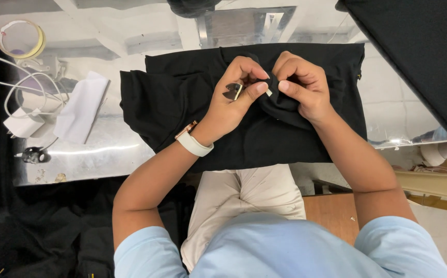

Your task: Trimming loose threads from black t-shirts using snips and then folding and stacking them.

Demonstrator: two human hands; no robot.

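Note:
A black garment (182,98) lies spread across a shiny metal table (105,149) in front of me. My left hand (236,95), with a white wristband, pinches a bunched fold of the black cloth near the garment's middle; a small dark metal tool sits against its fingers. My right hand (303,85) grips the same bunched fold from the right, thumb to thumb with the left. A tiny white bit, maybe a tag or thread end (268,92), shows between the two thumbs.
A roll of tape (21,38) stands at the far left. White cables (22,92) and white folded paper (81,108) lie left of the garment. More black fabric (424,56) hangs at the upper right and lower left. My beige trousers and a wooden surface (331,211) are below.

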